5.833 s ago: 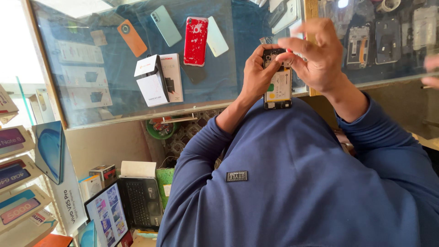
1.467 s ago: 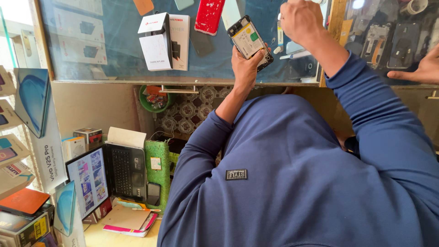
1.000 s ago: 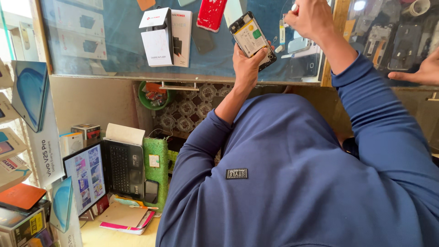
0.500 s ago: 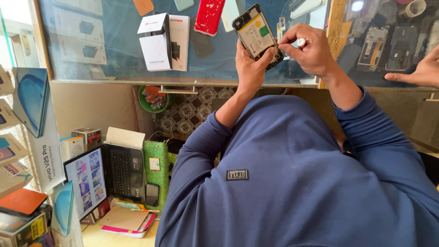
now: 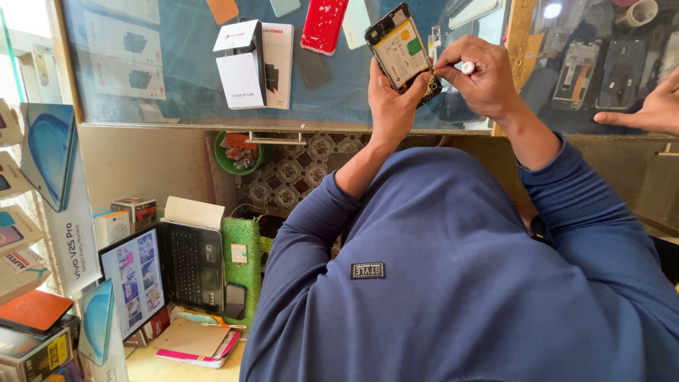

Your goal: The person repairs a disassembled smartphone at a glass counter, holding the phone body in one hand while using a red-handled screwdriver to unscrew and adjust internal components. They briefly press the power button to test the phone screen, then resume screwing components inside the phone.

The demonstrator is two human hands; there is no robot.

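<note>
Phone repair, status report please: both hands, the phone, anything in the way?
Left hand grips opened phone, back cover off. Right hand pinches small white-capped tool at phone's edge. Another person's hand rests on counter at right, clear of the work.

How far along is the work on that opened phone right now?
Done: the phone has its back cover off, insides exposed. In hand: left hand props it up while right hand works a small white-capped tool at its edge. Left: the back remains uncovered.
</note>
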